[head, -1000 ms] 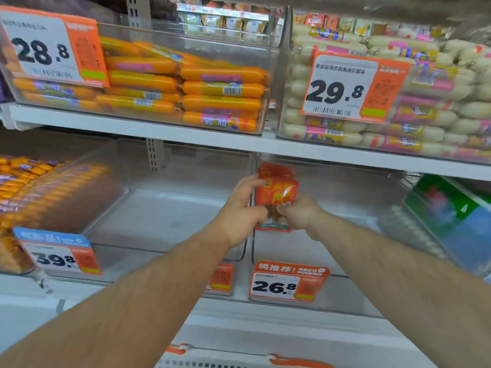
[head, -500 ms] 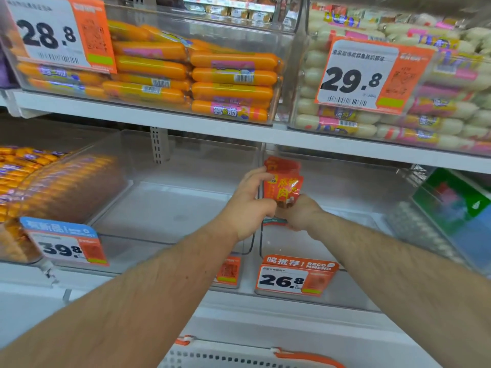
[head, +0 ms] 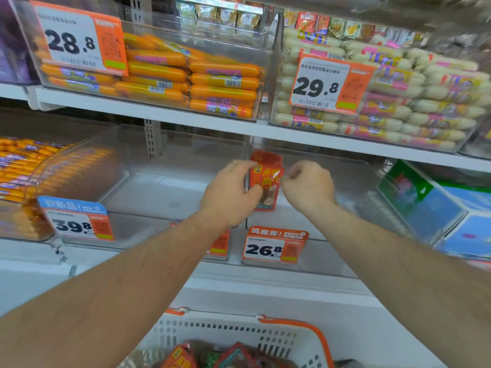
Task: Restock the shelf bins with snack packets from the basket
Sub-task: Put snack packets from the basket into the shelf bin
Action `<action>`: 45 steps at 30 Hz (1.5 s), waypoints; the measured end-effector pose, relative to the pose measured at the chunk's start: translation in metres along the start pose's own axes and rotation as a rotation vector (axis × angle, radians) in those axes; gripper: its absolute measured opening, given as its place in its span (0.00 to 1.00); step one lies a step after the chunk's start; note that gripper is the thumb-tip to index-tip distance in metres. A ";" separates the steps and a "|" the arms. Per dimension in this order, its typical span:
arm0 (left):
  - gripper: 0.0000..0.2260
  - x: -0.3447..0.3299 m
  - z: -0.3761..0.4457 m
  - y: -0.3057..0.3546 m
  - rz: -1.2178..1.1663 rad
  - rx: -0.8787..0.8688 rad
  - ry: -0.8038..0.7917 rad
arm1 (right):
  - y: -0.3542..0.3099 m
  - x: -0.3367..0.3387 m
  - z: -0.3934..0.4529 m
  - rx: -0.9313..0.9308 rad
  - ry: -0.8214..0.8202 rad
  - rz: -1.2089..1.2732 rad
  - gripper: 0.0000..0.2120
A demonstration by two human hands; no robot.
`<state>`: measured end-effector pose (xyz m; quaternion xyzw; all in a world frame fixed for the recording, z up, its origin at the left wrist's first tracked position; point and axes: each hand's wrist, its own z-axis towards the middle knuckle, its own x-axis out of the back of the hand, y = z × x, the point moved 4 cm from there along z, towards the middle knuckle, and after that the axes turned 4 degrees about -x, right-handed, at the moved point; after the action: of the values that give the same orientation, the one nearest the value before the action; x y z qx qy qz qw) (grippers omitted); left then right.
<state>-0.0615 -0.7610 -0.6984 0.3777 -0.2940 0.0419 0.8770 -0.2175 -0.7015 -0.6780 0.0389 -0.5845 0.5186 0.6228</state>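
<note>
Snack packet (head: 266, 179), red and upright, is standing in the clear bin (head: 313, 261) above the 26.8 price tag (head: 275, 245). Left hand (head: 229, 193) is pinching its left edge; right hand (head: 308, 185) is gripping its right edge. Below the tag, the white basket (head: 239, 332) is holding more packets.

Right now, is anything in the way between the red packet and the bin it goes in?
Nothing visible blocks it. The red packet is held upright between the left hand and the right hand, already over the clear bin with the 26.8 price tag. The bin floor below it looks bare.
</note>
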 end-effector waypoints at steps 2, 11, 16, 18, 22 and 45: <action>0.18 0.013 -0.026 0.018 0.031 -0.116 0.121 | -0.024 0.023 -0.044 0.277 0.197 0.068 0.05; 0.08 -0.013 -0.167 -0.037 0.112 0.077 -0.311 | 0.031 -0.074 -0.173 0.252 -0.304 0.145 0.04; 0.14 -0.031 -0.231 -0.068 0.130 0.265 -0.605 | 0.106 -0.157 -0.234 0.216 -1.065 -0.434 0.09; 0.14 -0.036 -0.245 -0.070 0.119 0.295 -0.663 | 0.127 -0.166 -0.259 0.261 -1.190 -0.583 0.09; 0.13 -0.042 -0.259 -0.069 0.117 0.320 -0.707 | 0.153 -0.174 -0.281 0.161 -1.247 -0.657 0.06; 0.05 -0.027 -0.254 -0.062 -0.862 0.848 -0.169 | 0.083 -0.059 -0.188 -0.567 -1.028 0.748 0.08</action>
<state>0.0573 -0.6268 -0.8903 0.7810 -0.1410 -0.2334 0.5618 -0.1326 -0.5753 -0.8286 -0.0888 -0.8923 0.4414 0.0325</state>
